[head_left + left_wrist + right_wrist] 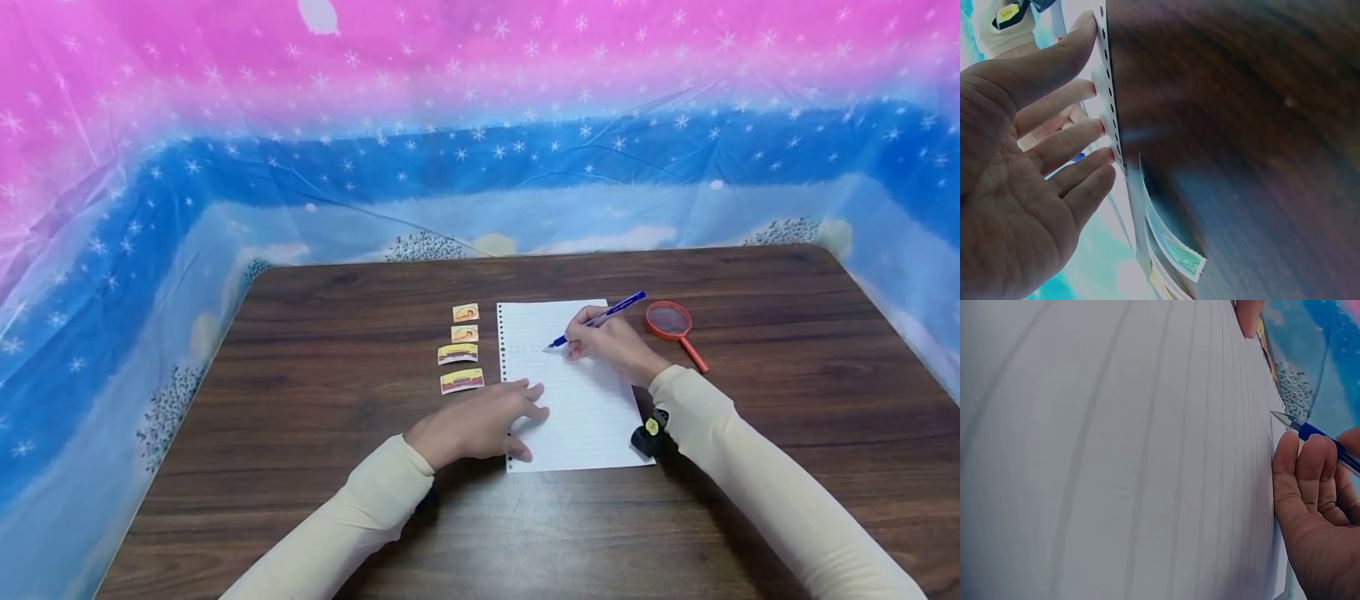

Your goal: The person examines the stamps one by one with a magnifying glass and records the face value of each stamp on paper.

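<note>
A lined sheet of loose-leaf paper (pixel 585 425) with punched holes down its left edge lies on the table. My right hand (pixel 609 343) pinches a blue pen (pixel 618 306), its tip at the end of faint handwriting on an upper line. The right wrist view shows the pen's pointed tip (pixel 1282 417) at the paper, with the fingers (pixel 1311 459) curled beside it. My left hand (pixel 480 421) rests with spread fingers over the sheet's left edge. In the left wrist view its fingertips (pixel 1102 127) meet the punched margin.
Several small stamps, including a yellow and red stamp (pixel 462 381), form a column left of the sheet; one curled stamp (pixel 1175 247) has a toothed edge. A red magnifying glass (pixel 684 337) lies right of the paper. Behind the brown table (pixel 337 333) hangs a snowflake-patterned cloth (pixel 450 150).
</note>
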A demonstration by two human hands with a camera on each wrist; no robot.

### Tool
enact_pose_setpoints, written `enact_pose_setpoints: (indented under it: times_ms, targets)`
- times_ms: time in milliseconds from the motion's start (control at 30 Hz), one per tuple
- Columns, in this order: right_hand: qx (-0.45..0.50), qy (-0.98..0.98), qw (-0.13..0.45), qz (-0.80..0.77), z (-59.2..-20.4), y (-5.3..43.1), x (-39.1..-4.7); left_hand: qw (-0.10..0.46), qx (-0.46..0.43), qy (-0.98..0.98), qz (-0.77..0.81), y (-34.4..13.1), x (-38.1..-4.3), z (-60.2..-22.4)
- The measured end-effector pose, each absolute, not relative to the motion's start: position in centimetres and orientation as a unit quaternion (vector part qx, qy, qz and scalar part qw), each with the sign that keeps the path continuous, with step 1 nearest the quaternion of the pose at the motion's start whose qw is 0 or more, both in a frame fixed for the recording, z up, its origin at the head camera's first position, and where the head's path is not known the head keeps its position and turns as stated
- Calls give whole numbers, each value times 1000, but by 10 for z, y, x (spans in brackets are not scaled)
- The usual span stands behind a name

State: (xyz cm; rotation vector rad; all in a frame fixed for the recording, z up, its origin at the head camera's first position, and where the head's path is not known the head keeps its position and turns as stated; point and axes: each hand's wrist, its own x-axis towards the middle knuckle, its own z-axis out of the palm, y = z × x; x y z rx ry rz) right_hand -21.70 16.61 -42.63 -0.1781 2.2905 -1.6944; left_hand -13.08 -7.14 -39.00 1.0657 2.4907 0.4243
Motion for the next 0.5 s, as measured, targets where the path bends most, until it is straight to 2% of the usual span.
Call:
enact_pose_setpoints:
  times_ms: [500]
  targets:
    - [-27,790,138,-597,-426,165,-218,201,385,887,158,-73,-132,-392]
